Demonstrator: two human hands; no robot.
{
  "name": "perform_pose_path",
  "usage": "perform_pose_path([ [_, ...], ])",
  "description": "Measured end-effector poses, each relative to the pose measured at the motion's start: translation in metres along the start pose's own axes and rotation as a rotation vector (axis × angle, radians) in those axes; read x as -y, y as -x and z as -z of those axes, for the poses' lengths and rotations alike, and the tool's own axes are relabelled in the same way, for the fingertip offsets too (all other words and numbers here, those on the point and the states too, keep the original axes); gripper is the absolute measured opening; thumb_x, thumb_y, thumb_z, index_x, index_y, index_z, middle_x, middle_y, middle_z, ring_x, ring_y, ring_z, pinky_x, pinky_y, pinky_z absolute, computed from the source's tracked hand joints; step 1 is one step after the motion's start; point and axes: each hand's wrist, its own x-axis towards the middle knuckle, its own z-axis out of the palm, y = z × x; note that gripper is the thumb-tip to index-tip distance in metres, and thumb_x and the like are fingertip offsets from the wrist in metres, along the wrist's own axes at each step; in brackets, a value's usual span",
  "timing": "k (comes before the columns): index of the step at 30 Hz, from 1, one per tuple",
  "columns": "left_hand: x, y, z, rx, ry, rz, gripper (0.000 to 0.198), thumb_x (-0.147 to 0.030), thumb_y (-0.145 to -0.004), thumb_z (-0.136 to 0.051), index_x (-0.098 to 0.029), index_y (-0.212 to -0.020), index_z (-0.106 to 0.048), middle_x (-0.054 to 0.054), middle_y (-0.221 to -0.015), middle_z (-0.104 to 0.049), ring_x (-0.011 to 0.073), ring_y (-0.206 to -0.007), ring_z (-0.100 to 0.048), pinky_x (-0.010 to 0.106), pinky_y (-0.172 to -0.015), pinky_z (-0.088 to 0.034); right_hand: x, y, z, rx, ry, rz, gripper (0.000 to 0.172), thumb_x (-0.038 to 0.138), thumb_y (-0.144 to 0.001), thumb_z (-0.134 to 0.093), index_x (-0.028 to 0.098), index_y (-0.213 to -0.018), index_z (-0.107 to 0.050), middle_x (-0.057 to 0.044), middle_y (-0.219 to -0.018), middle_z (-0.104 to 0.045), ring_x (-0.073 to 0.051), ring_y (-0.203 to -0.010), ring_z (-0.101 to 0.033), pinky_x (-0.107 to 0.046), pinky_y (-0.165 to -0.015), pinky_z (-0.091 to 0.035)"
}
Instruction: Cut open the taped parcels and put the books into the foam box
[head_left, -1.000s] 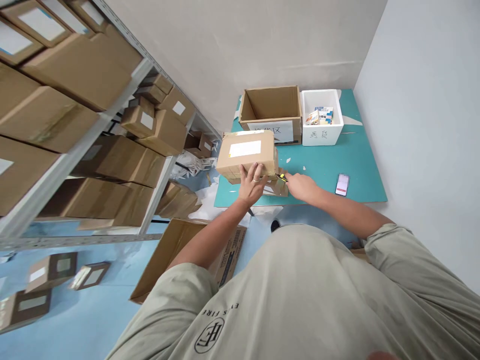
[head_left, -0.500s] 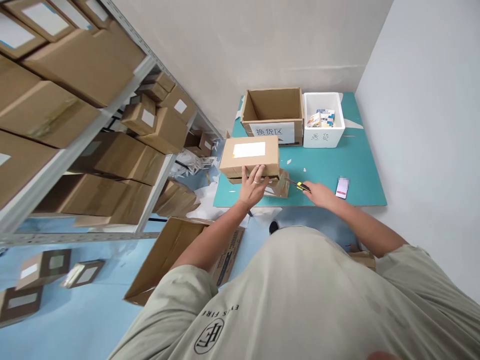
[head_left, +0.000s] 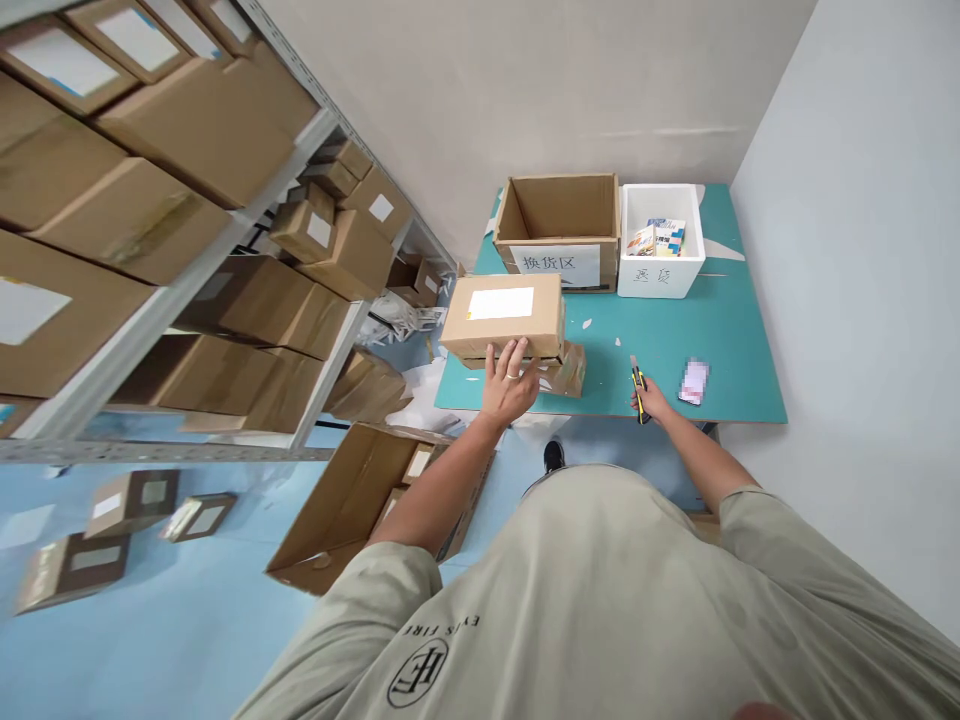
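A taped cardboard box (head_left: 480, 330) with a white label lies on top of other cardboard at the left front of the green table. My left hand (head_left: 508, 388) rests against its front side, fingers spread and their tips near the top edge. Beneath and to the right, part of a lower cardboard box (head_left: 570, 372) shows. In my right hand (head_left: 654, 400) is a yellow and black box cutter (head_left: 640, 392), blade out and pointing away from me. That hand is closed round the handle at the table's front edge, apart from the boxes.
Behind stand a large open carton (head_left: 559, 262) and a white foam box (head_left: 660, 278) with small printed packs inside. A phone (head_left: 694, 382) lies right on the green table (head_left: 735, 330). Shelves (head_left: 195, 245) of boxes fill the left, and an open carton (head_left: 330, 520) stands on the floor.
My right hand has drawn the box cutter away from the boxes' right end, rightward and toward me, turning the blade forward. My left hand stays on the upper box.
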Motion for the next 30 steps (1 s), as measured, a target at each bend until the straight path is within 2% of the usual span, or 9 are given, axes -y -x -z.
perform_pose_path([
  [5, -0.001, 0.024, -0.001, -0.006, -0.09, -0.014, 0.04, -0.034, -0.11, -0.065, -0.027, -0.144, -0.085, 0.021, -0.174, -0.068, 0.0416, -0.17, -0.058, 0.081, -0.15, -0.015, -0.027, -0.025, -0.008, -0.045, 0.172, -0.075, 0.027, 0.019, -0.113, -0.057, 0.023, -0.138, -0.068, 0.001, -0.087, -0.078, -0.019, -0.079, -0.077, -0.029, -0.082, -0.065],
  [8, -0.002, 0.035, 0.002, 0.018, -0.13, -0.044, 0.042, -0.033, -0.109, -0.067, -0.028, -0.148, -0.084, 0.021, -0.174, -0.067, 0.0417, -0.169, -0.058, 0.08, -0.151, -0.016, -0.034, -0.039, -0.012, -0.096, 0.295, -0.09, 0.03, 0.017, -0.112, -0.059, 0.017, -0.138, -0.073, -0.013, -0.114, -0.085, -0.026, -0.108, -0.082, -0.035, -0.103, -0.063],
  [12, 0.0, 0.043, 0.01, 0.072, -0.147, -0.095, 0.045, -0.034, -0.108, -0.07, -0.031, -0.151, -0.082, 0.017, -0.178, -0.065, 0.0397, -0.172, -0.056, 0.076, -0.152, -0.013, -0.041, -0.048, -0.019, -0.155, 0.42, -0.086, 0.037, 0.015, -0.111, -0.06, 0.011, -0.145, -0.074, -0.028, -0.151, -0.076, -0.035, -0.148, -0.07, -0.039, -0.125, -0.05],
  [16, 0.005, 0.05, 0.02, 0.157, -0.054, -0.091, 0.041, -0.038, -0.112, -0.065, -0.032, -0.148, -0.083, 0.018, -0.168, -0.073, 0.038, -0.166, -0.063, 0.077, -0.152, -0.015, -0.05, -0.044, -0.024, -0.237, 0.534, -0.033, 0.051, 0.016, -0.111, -0.06, 0.014, -0.161, -0.067, -0.028, -0.158, -0.071, -0.036, -0.155, -0.064, -0.045, -0.131, -0.045],
  [20, 0.021, 0.074, 0.028, 0.287, 0.167, -0.093, 0.037, -0.051, -0.111, -0.068, -0.042, -0.144, -0.082, 0.015, -0.155, -0.08, 0.0402, -0.157, -0.07, 0.084, -0.149, -0.014, -0.041, -0.031, -0.035, -0.411, 0.579, 0.029, 0.051, 0.026, -0.105, -0.071, 0.017, -0.155, -0.07, -0.031, -0.161, -0.063, -0.041, -0.158, -0.058, -0.053, -0.129, -0.048],
  [22, 0.033, 0.088, 0.035, 0.153, 0.207, -0.053, 0.052, -0.069, -0.103, -0.076, -0.045, -0.148, -0.077, 0.014, -0.157, -0.077, 0.0453, -0.159, -0.066, 0.087, -0.148, -0.008, -0.022, -0.022, -0.046, -0.436, 0.491, 0.12, 0.058, 0.036, -0.105, -0.073, 0.017, -0.159, -0.066, -0.031, -0.169, -0.057, -0.042, -0.162, -0.055, -0.055, -0.131, -0.049],
  [26, 0.071, 0.087, 0.052, -0.498, 0.178, 0.314, 0.127, -0.111, -0.086, -0.054, -0.027, -0.18, -0.044, 0.026, -0.192, -0.034, 0.0562, -0.181, -0.029, 0.082, -0.15, -0.01, 0.032, -0.001, -0.073, -0.212, 0.076, 0.369, 0.081, 0.07, -0.109, -0.063, 0.024, -0.174, -0.051, -0.025, -0.18, -0.053, -0.035, -0.162, -0.059, -0.051, -0.13, -0.054],
  [27, 0.082, 0.076, 0.054, -0.536, 0.228, 0.439, 0.13, -0.112, -0.09, -0.046, -0.024, -0.185, -0.036, 0.026, -0.195, -0.026, 0.0543, -0.182, -0.027, 0.078, -0.149, -0.019, 0.047, 0.004, -0.078, -0.146, -0.033, 0.384, 0.085, 0.077, -0.109, -0.058, 0.028, -0.178, -0.047, -0.022, -0.184, -0.051, -0.033, -0.165, -0.057, -0.051, -0.131, -0.053],
  [30, 0.113, 0.026, 0.048, -0.346, 0.562, 0.682, 0.12, -0.11, -0.098, -0.02, -0.033, -0.188, -0.037, 0.021, -0.196, -0.032, 0.0451, -0.176, -0.046, 0.071, -0.14, -0.041, 0.095, 0.015, -0.09, 0.017, -0.266, 0.382, 0.089, 0.086, -0.111, -0.046, 0.041, -0.187, -0.034, -0.012, -0.194, -0.043, -0.028, -0.174, -0.05, -0.051, -0.134, -0.05],
])
